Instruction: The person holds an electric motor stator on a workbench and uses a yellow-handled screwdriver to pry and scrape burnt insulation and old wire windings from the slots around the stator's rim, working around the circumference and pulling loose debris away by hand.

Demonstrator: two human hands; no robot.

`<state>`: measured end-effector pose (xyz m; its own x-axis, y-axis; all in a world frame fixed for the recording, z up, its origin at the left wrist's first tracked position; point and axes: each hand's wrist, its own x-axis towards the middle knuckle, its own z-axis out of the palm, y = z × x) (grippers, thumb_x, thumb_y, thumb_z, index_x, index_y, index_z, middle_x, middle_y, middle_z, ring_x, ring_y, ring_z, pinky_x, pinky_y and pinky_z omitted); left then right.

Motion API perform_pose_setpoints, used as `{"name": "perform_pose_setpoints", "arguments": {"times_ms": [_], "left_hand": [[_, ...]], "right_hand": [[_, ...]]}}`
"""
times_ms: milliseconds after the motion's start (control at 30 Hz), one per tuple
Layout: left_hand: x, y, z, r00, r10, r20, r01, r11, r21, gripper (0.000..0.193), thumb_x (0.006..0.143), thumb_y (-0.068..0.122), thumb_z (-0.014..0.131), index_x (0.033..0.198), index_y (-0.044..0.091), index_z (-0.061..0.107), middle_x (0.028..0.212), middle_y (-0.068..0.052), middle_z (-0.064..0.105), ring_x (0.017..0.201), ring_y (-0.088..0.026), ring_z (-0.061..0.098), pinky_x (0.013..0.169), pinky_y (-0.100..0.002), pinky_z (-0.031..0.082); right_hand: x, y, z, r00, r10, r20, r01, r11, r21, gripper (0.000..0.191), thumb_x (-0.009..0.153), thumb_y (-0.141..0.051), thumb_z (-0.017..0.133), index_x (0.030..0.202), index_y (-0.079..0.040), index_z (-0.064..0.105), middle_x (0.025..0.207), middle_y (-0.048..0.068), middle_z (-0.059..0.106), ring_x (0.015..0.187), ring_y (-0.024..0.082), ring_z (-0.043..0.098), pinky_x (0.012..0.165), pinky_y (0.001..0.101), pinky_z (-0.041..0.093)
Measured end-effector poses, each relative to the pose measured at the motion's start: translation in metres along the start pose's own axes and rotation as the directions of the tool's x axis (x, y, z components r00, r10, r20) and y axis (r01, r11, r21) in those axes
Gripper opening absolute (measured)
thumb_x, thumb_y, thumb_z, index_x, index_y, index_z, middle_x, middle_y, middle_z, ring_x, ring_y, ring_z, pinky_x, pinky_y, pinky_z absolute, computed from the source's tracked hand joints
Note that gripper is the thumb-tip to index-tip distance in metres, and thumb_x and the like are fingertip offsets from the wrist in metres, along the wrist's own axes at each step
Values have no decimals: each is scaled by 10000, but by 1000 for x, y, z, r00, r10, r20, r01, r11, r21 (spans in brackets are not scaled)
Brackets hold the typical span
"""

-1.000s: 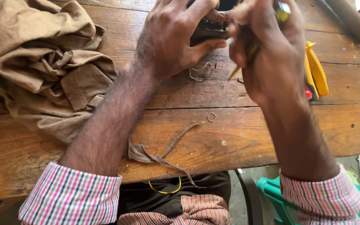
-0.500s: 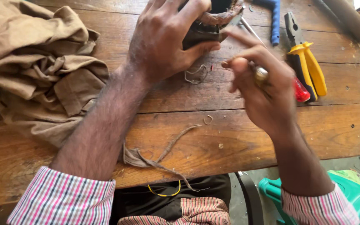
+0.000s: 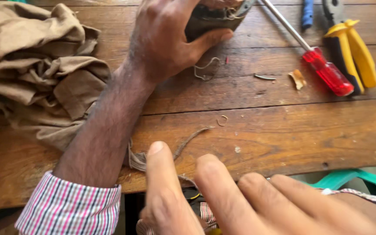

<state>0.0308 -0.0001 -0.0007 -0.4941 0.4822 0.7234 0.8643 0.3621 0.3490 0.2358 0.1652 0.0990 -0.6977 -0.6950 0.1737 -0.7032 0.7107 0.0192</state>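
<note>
My left hand (image 3: 166,39) grips a small dark object (image 3: 209,21) at the top of the wooden table (image 3: 283,130), with the thumb pressed along its lower side. My right hand (image 3: 240,200) is close to the camera at the bottom, fingers spread and holding nothing. A red-handled screwdriver (image 3: 327,72) lies on the table to the right. A bent bit of wire (image 3: 205,69) rests just below the dark object.
A crumpled tan cloth (image 3: 35,74) covers the table's left side. Yellow-handled pliers (image 3: 353,48) and a blue-handled tool (image 3: 307,13) lie at the top right. A frayed strip (image 3: 188,139), small wire ring (image 3: 222,120) and scraps dot the wood. A green chair (image 3: 353,178) is below.
My right hand let go of the screwdriver, which now lies on the table, and drew back toward the camera with fingers spread. My left hand kept its grip on the dark object.
</note>
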Motion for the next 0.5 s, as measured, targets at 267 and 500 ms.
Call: {"name": "perform_pose_setpoints", "arguments": {"times_ms": [267, 500], "left_hand": [[0, 11, 14, 998, -67, -7, 67, 996, 54, 438, 1004, 411, 858, 1165, 20, 740, 1112, -164, 730, 1029, -304, 674, 903, -462, 551], [14, 26, 9, 955, 154, -252, -113, 979, 170, 165, 1016, 206, 816, 1111, 75, 783, 1224, -150, 700, 1148, -324, 584, 964, -515, 475]], "right_hand": [[23, 68, -3, 874, 347, -339, -215, 904, 371, 400, 1020, -388, 512, 1180, -30, 592, 1019, 170, 704, 786, 199, 710, 674, 312, 599], [18, 180, 81, 505, 618, -602, 51, 675, 736, 497, 1076, -491, 439, 1127, -10, 552, 989, 183, 684, 802, 200, 706, 694, 295, 598]]}}
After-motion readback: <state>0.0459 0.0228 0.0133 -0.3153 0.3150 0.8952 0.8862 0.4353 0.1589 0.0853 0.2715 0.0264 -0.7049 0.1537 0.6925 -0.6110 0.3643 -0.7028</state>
